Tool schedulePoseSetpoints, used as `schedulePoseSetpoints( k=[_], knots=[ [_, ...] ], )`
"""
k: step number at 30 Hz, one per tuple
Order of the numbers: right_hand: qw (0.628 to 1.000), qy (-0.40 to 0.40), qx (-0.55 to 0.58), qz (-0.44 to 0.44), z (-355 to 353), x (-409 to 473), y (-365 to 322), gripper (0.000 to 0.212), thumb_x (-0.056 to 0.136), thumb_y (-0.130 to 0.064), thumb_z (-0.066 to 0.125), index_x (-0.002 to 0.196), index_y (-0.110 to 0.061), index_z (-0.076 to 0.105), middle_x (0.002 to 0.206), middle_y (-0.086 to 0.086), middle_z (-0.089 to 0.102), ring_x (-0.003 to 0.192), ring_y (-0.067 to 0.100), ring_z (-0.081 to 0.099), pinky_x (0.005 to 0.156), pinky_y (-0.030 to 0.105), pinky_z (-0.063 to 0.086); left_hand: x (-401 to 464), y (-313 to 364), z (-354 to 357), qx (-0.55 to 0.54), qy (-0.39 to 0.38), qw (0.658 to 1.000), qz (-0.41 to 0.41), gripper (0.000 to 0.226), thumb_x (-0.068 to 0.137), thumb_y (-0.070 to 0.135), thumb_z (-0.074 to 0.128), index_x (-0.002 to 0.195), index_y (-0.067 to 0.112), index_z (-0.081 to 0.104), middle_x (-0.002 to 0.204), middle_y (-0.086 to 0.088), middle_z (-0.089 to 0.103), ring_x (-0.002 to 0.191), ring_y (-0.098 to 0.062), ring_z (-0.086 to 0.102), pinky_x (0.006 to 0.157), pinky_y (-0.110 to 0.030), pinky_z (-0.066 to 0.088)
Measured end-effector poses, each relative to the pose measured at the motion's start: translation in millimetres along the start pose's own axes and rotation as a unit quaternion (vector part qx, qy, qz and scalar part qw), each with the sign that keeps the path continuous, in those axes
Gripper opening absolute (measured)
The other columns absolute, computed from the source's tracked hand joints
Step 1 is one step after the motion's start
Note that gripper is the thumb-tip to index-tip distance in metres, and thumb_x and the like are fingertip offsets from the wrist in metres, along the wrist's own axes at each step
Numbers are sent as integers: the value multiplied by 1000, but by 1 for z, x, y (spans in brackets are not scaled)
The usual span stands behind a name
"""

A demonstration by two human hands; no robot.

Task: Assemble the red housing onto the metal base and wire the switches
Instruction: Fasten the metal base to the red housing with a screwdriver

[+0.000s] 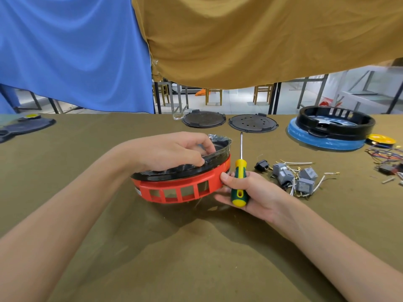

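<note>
Gripping the assembly from both sides. Left hand (pixel 174 150) lies over the top, fingers curled onto the far inner edge of the dark, film-wrapped metal base (pixel 185 168), pinching its rim. Right hand (pixel 244 190) does double duty: fingers curled round the green-and-yellow handle of the screwdriver (pixel 239 175), thumb pressed against the right side of the red housing (pixel 181 188), the lower fingers seemingly cupped beneath it.

Position: housing and base are nested together, held tilted just above the olive cloth of the table (pixel 196 258), centre of view. Left side sits lower, right side higher. The slotted window band of the housing faces the camera. The ring is round, so no long axis; its central axis leans up and slightly left. Screwdriver shaft points away from the person, tip toward the far table edge, long axis near vertical in the picture.

Progress (judgement): housing and base are mated, but whether any screws are in cannot be told. Driver in hand suggests fastening is the current step.

Not yet done: wiring. The grey switches (pixel 294 177) with their white leads lie loose on the cloth just right of the right hand, beside a small black plug part (pixel 261 165). None is fitted in the housing windows.
</note>
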State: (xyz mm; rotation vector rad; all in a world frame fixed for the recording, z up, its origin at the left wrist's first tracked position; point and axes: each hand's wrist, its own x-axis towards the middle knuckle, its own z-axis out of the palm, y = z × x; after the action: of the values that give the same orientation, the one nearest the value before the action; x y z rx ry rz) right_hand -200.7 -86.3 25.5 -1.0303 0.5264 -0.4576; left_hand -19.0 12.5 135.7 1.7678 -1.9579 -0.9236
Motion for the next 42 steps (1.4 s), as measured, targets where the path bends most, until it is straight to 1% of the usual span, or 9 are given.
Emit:
schedulePoseSetpoints(
  k=[3,6,12,17,23,30,32,37,42],
  knots=[
    [1000,0,-13,-8,4,0,2,12,76,-8,73,68,-17,77,100,17,74,97,27,72,78,37,60,-2,-4,4,18,2,1000,10,28,100,14,45,120,26,60,113,-1,73,98,-21,71,89,-42,54],
    [1000,-7,-18,-6,6,-1,2,17,75,-10,74,63,-21,77,92,13,75,90,23,73,78,36,59,-6,-6,7,35,11,999,12,32,95,22,45,119,31,65,108,11,73,95,-11,70,88,-39,54],
    [1000,0,-14,-3,7,-2,2,13,76,-10,74,68,-19,78,101,17,74,99,28,72,77,36,60,-9,-3,5,74,23,997,23,34,91,25,43,107,36,71,102,9,74,91,-15,70,89,-49,53],
    [1000,7,5,-2,7,-2,0,6,88,-4,67,92,-8,67,109,20,73,104,30,71,80,39,61,-12,2,0,71,41,996,31,34,92,24,42,107,31,71,101,3,75,90,-23,70,89,-53,53],
    [1000,16,13,-2,8,-3,0,5,88,-3,66,91,-7,68,108,20,73,107,32,69,79,39,61,-15,7,-3,51,40,997,35,32,91,25,44,109,27,71,105,0,74,92,-24,71,89,-53,53],
    [1000,2,17,-4,8,-3,1,14,79,-6,71,93,-7,69,111,20,72,109,34,67,77,38,60,-17,11,-5,99,40,994,24,29,97,17,44,105,27,70,99,2,74,85,-20,70,84,-47,54],
    [1000,0,11,-8,7,-2,2,17,79,-6,72,96,-6,69,112,21,71,111,35,66,77,38,60,-18,13,-4,119,47,992,20,28,92,24,43,102,29,69,95,6,73,83,-16,69,82,-45,54],
    [1000,-6,9,-16,7,-1,3,15,81,-5,72,96,-7,70,109,20,71,100,29,68,77,37,59,-19,15,-2,154,56,986,7,32,81,31,40,98,32,67,93,8,72,84,-13,66,84,-46,53],
    [1000,-2,22,-23,6,0,2,7,79,-5,72,84,-10,73,104,18,71,91,26,68,77,38,59,-21,18,-2,157,54,986,10,30,81,30,40,96,32,66,91,8,71,82,-13,66,83,-46,53]
  ],
)
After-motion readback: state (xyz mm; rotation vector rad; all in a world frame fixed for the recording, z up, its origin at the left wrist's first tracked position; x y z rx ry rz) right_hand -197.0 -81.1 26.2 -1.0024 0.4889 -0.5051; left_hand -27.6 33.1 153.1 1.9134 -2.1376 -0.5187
